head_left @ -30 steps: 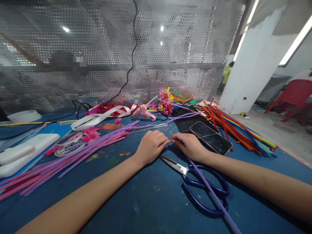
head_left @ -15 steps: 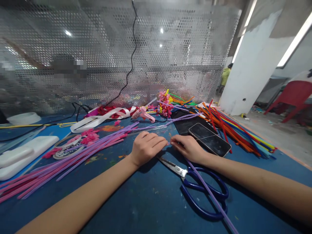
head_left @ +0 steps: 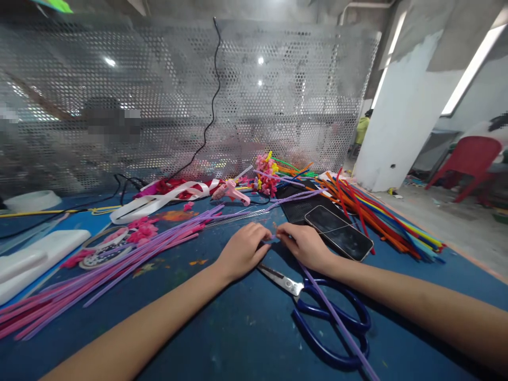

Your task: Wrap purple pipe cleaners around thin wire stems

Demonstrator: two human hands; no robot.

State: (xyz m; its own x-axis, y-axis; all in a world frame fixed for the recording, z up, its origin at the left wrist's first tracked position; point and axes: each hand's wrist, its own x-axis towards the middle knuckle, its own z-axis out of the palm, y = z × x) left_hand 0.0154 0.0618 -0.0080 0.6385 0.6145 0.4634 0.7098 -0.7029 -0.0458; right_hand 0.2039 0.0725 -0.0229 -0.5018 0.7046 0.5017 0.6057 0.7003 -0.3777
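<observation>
My left hand (head_left: 241,250) and my right hand (head_left: 302,244) rest on the blue table (head_left: 222,328), fingertips meeting at the end of a purple pipe cleaner (head_left: 333,317). Both hands are closed in a pinch on that end. The pipe cleaner trails back toward me under my right wrist and across a pair of blue-handled scissors (head_left: 325,312), which lie just below my hands with the blades pointing left.
A phone (head_left: 338,232) lies right of my right hand on a black mesh sheet. Pink and purple pipe cleaners (head_left: 119,254) fan out at left, mixed colours (head_left: 381,217) at right. A pink glue gun (head_left: 232,191), ribbon and white foam blocks (head_left: 35,254) lie behind. A perforated metal screen backs the table.
My hands have stayed together on the pipe cleaner's end, fingers shifting slightly. The camera has tilted a little, so everything sits slightly lower in view.
</observation>
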